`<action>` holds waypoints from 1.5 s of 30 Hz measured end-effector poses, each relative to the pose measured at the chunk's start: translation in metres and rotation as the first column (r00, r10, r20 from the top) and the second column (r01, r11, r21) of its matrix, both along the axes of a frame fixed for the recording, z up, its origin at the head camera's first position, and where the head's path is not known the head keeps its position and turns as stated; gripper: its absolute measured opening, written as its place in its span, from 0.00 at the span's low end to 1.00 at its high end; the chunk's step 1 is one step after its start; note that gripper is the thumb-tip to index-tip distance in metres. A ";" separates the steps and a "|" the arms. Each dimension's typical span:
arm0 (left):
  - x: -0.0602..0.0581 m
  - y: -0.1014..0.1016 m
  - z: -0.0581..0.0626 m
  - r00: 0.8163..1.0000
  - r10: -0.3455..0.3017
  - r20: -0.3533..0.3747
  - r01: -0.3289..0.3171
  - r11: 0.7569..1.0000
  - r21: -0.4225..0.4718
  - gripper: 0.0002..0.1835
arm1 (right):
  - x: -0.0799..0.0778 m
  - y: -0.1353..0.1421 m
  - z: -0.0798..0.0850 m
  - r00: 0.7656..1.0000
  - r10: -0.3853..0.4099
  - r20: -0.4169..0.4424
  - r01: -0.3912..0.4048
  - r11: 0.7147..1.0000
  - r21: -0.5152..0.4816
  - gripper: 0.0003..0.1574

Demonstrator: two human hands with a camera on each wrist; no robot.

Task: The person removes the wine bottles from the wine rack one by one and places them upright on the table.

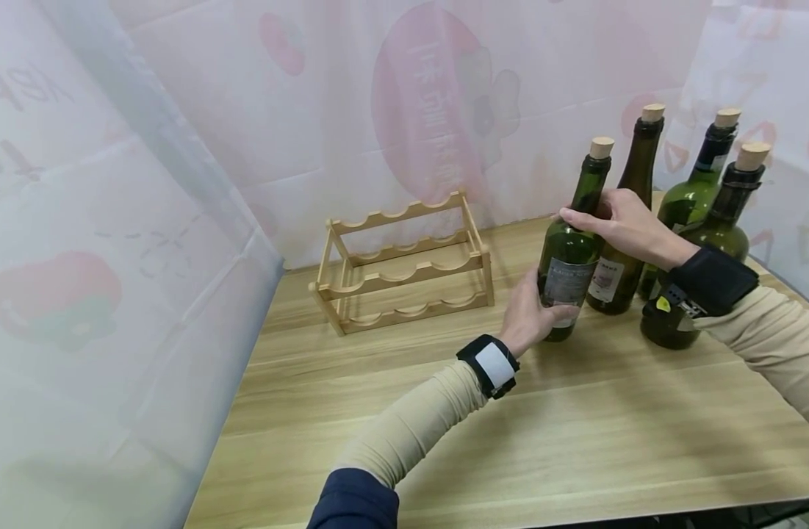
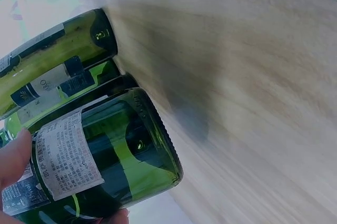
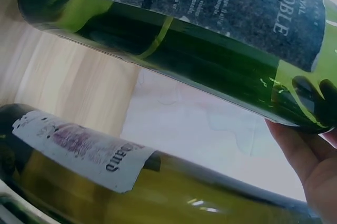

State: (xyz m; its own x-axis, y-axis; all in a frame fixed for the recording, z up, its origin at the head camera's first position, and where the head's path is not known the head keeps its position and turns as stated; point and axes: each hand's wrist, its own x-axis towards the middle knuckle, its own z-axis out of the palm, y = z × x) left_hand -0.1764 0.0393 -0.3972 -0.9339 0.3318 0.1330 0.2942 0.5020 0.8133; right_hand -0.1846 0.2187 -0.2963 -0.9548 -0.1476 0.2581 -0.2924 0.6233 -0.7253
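Both hands hold a corked green wine bottle (image 1: pixel 569 246), which stands close to upright with a dark label on its front. Low on the body, my left hand (image 1: pixel 528 312) grips it around the label, thumb across the front. At the shoulder, my right hand (image 1: pixel 632 226) holds it with thumb and fingers. The left wrist view shows the bottle's base (image 2: pixel 152 145) near the wood; whether it touches the table I cannot tell. A brownish bottle (image 1: pixel 612 275) with a pale label stands just behind the right side of the held one.
A light wooden bottle rack (image 1: pixel 414 279) with scalloped rails stands to the left of the hands. Two more corked bottles, a green bottle (image 1: pixel 691 202) and a darker bottle (image 1: pixel 724 239), stand at the right beside my right forearm. A printed curtain (image 1: pixel 311 132) hangs behind the wooden table (image 1: pixel 298 441).
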 end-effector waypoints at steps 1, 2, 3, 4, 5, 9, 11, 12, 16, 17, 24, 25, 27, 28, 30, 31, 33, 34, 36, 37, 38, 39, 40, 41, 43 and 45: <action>0.000 0.001 0.000 1.000 -0.003 0.003 0.003 1.000 0.004 0.37 | 0.000 0.001 0.000 1.000 -0.004 -0.001 0.004 1.000 0.002 0.23; 0.000 0.002 -0.001 1.000 -0.006 0.006 0.006 1.000 0.008 0.38 | 0.001 0.002 0.000 1.000 -0.008 -0.003 0.008 1.000 0.004 0.23; 0.000 0.003 -0.001 1.000 -0.009 0.008 0.009 1.000 0.012 0.38 | 0.001 0.003 0.000 1.000 -0.012 -0.005 0.012 1.000 0.006 0.23; 0.000 0.004 -0.001 1.000 -0.013 0.010 0.012 1.000 0.015 0.38 | 0.001 0.004 0.000 1.000 -0.016 -0.007 0.016 1.000 0.007 0.23; 0.000 0.005 -0.002 1.000 -0.016 0.010 0.016 1.000 0.017 0.38 | 0.001 0.004 0.000 1.000 -0.017 -0.007 0.017 1.000 0.008 0.23; 0.000 0.009 -0.002 1.000 -0.027 0.011 0.027 1.000 0.016 0.39 | 0.003 0.008 0.000 1.000 -0.029 -0.007 0.029 0.999 0.017 0.23; 0.001 0.012 -0.003 0.999 -0.030 0.019 0.030 0.999 0.012 0.39 | 0.005 0.009 0.001 0.999 -0.036 -0.004 0.037 0.999 0.029 0.24; 0.001 0.014 -0.004 0.999 -0.032 0.023 0.031 0.999 0.013 0.39 | 0.005 0.010 0.001 0.999 -0.041 0.000 0.041 0.999 0.034 0.24; 0.002 0.022 -0.005 0.999 -0.034 0.032 0.034 0.999 0.014 0.39 | 0.008 0.015 0.001 0.998 -0.069 0.007 0.068 0.995 0.066 0.26; 0.002 0.024 -0.006 0.999 -0.038 0.033 0.038 0.999 0.018 0.39 | 0.009 0.016 0.001 0.997 -0.075 0.008 0.074 0.995 0.074 0.26; 0.004 0.035 -0.009 0.997 -0.047 0.054 0.045 0.998 0.034 0.37 | 0.010 0.023 -0.001 0.996 -0.093 0.001 0.092 0.991 0.102 0.30; 0.004 0.036 -0.009 0.997 -0.049 0.055 0.047 0.998 0.038 0.37 | 0.010 0.024 -0.001 0.995 -0.096 0.000 0.096 0.990 0.105 0.30; 0.004 0.038 -0.009 0.998 -0.046 0.048 0.045 0.998 0.033 0.37 | 0.010 0.025 0.000 0.995 -0.096 -0.005 0.096 0.989 0.112 0.30; 0.004 0.040 -0.009 0.998 -0.046 0.045 0.045 0.999 0.031 0.37 | 0.011 0.026 0.000 0.995 -0.096 -0.007 0.096 0.989 0.116 0.30; 0.004 0.043 -0.007 0.998 -0.046 0.040 0.045 0.999 0.019 0.38 | 0.012 0.027 0.002 0.996 -0.088 -0.020 0.090 0.989 0.120 0.31; 0.004 0.044 -0.007 0.998 -0.046 0.038 0.046 0.999 0.015 0.38 | 0.012 0.028 0.002 0.996 -0.086 -0.027 0.089 0.988 0.125 0.31; 0.005 0.047 -0.006 0.998 -0.050 0.037 0.050 0.999 0.013 0.38 | 0.013 0.029 0.003 0.996 -0.080 -0.040 0.084 0.989 0.125 0.32; 0.005 0.048 -0.006 0.998 -0.054 0.037 0.053 0.998 0.014 0.38 | 0.014 0.030 0.003 0.996 -0.080 -0.046 0.085 0.989 0.123 0.32; 0.006 0.050 -0.007 0.997 -0.063 0.034 0.062 0.998 0.017 0.38 | 0.016 0.032 0.003 0.995 -0.078 -0.058 0.084 0.989 0.122 0.31; 0.006 0.051 -0.007 0.997 -0.067 0.031 0.067 0.998 0.017 0.39 | 0.016 0.033 0.003 0.995 -0.075 -0.062 0.082 0.990 0.118 0.30; 0.006 0.052 -0.008 0.997 -0.072 0.029 0.072 0.997 0.017 0.39 | 0.017 0.034 0.003 0.995 -0.072 -0.066 0.079 0.991 0.112 0.30; 0.006 0.053 -0.008 0.997 -0.077 0.026 0.076 0.997 0.017 0.39 | 0.018 0.035 0.003 0.995 -0.070 -0.069 0.077 0.991 0.108 0.30; 0.006 0.054 -0.009 0.996 -0.082 0.022 0.081 0.997 0.017 0.39 | 0.019 0.036 0.002 0.995 -0.070 -0.076 0.078 0.991 0.109 0.29; 0.006 0.054 -0.009 0.996 -0.086 0.019 0.086 0.996 0.014 0.39 | 0.020 0.037 0.002 0.994 -0.071 -0.081 0.080 0.990 0.114 0.28; 0.006 0.056 -0.010 0.995 -0.095 0.018 0.095 0.995 0.016 0.39 | 0.021 0.038 0.002 0.993 -0.072 -0.093 0.083 0.989 0.121 0.27; 0.007 0.058 -0.011 0.994 -0.104 0.019 0.104 0.994 0.020 0.39 | 0.022 0.040 0.002 0.993 -0.075 -0.096 0.087 0.988 0.129 0.27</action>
State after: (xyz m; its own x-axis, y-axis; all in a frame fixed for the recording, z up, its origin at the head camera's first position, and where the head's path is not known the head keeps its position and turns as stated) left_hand -0.1695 0.0970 -0.4078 -0.8971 0.4246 0.1219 0.3274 0.4537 0.8289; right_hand -0.1629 0.2588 -0.2943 -0.9385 -0.1093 0.3276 -0.2978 0.7366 -0.6072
